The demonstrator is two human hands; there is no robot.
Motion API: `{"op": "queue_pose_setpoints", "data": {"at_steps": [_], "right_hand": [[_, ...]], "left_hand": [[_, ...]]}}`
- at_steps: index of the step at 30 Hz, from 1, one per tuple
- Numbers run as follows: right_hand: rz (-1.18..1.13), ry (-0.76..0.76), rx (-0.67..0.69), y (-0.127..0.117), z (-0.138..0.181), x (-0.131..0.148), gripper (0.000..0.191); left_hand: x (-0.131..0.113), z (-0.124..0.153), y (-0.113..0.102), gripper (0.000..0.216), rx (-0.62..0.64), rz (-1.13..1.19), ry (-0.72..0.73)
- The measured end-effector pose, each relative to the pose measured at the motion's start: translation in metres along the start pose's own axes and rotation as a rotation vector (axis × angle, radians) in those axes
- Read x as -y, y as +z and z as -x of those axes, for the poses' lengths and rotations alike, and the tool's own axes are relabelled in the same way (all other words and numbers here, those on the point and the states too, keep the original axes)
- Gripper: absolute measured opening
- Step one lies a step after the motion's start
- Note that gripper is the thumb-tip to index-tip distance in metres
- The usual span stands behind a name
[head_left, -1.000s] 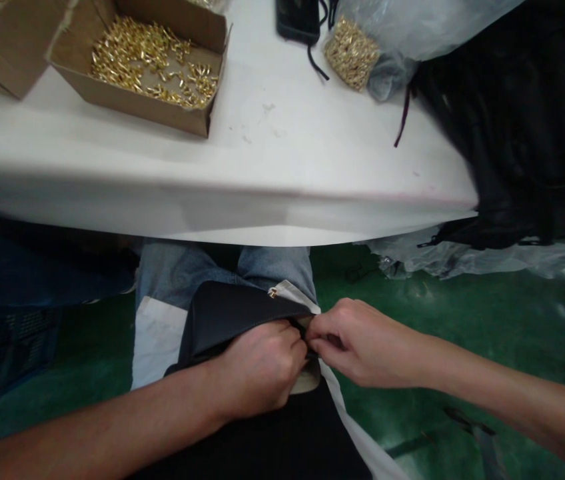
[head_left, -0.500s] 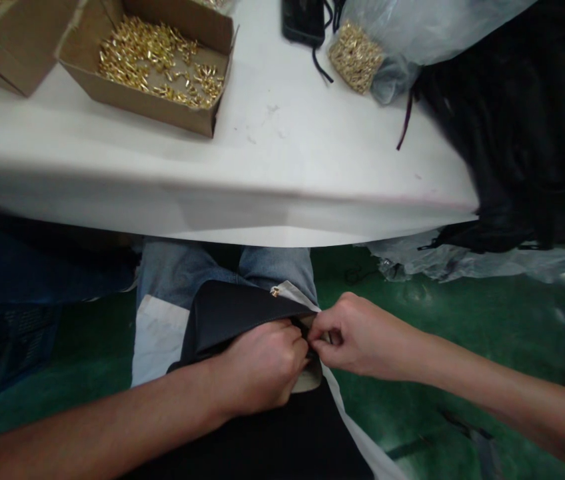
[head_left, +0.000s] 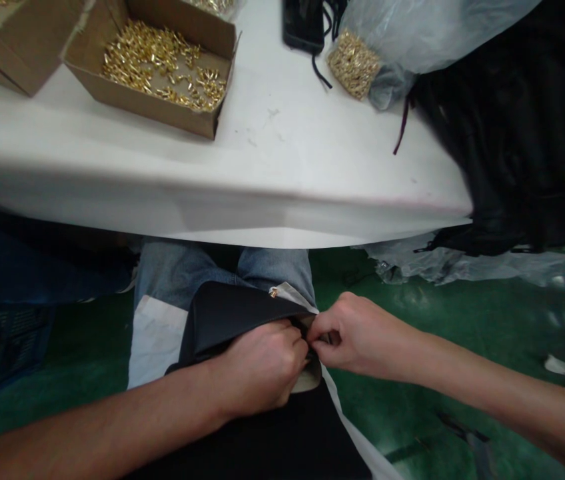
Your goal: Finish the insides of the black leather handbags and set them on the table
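A black bag (head_left: 242, 312) with a pale lining lies across my lap, its mouth held apart. My left hand (head_left: 267, 365) is closed, its knuckles up and its fingers inside the bag's opening; what they grip is hidden. At the right end of the opening, my right hand (head_left: 345, 333) pinches with thumb and forefinger at the bag's edge, close beside the left fingertips. Whatever sits in that pinch is too small to make out. A small gold fitting (head_left: 273, 292) shows on the bag's far side, by a pale flap.
On the white table (head_left: 282, 167) stands a cardboard box (head_left: 162, 110) of small gold metal pieces, with another box (head_left: 27, 53) to its left. A black phone (head_left: 303, 27), a bag of gold pieces (head_left: 354, 65) and black material (head_left: 527, 133) lie rightward. A blue crate (head_left: 2, 347) is at left.
Both hands keep nearly the same hold on the bag. The view has shifted slightly.
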State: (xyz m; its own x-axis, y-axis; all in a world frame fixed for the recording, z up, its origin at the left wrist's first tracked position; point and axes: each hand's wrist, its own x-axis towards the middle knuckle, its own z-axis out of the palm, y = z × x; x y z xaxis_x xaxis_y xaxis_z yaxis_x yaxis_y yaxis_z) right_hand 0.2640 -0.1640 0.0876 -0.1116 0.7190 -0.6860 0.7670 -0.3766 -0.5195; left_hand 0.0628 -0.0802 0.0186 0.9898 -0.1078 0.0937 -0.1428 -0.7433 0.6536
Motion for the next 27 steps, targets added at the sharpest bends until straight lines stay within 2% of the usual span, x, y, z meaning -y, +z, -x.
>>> {"op": "queue_pose_setpoints", "data": {"at_steps": [7, 13, 22, 27], "right_hand": [[-0.028, -0.073, 0.06, -0.007, 0.0, -0.004, 0.018], [-0.02, -0.062, 0.05, -0.008, 0.0, -0.006, 0.016], [-0.091, -0.168, 0.097, -0.017, 0.004, -0.005, 0.02], [-0.08, -0.177, 0.142, -0.025, 0.006, -0.003, 0.021]], "left_hand": [[0.0, -0.001, 0.001, 0.011, -0.008, 0.006, -0.005], [0.002, -0.002, 0.001, 0.01, 0.004, 0.019, -0.006], [-0.002, -0.003, -0.003, 0.011, 0.03, 0.092, -0.072], [-0.003, -0.004, -0.003, 0.012, 0.043, 0.121, -0.092]]}}
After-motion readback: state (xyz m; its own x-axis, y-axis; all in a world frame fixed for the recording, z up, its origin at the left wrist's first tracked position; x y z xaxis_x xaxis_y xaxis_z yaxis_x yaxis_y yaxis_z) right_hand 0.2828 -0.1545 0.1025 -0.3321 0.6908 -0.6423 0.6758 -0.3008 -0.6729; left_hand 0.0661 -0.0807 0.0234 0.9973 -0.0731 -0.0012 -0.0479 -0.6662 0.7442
